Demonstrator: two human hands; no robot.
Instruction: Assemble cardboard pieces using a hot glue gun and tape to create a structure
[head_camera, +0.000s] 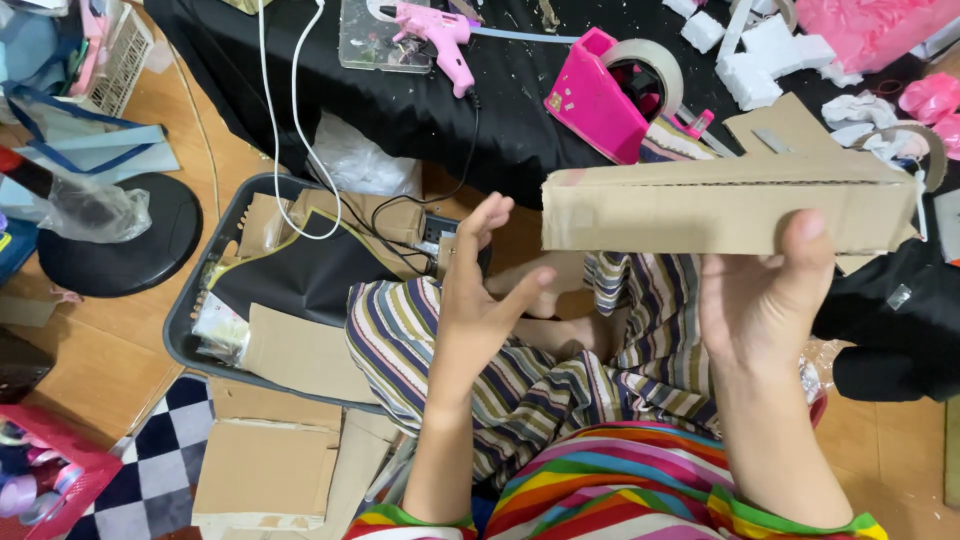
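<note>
**Long Cardboard Piece Held Up**

The right hand (765, 300) gripped the long cardboard piece (725, 210) near its right end, up above the striped lap. The left hand (480, 290) was open, fingers spread, touching nothing. The cardboard looked light and stiff, but easy to bend.

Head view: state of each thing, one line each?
cardboard piece: held up level, gripped at its right part by the right hand
right hand: closed on the cardboard, thumb on its front
left hand: open, fingers spread, beside the cardboard's left end, holds nothing
glue gun: lying on the black cloth, cord attached
tape dispenser: pink, roll loaded, lying on the cloth
grey tray: on the floor, filled with cardboard scraps
</note>
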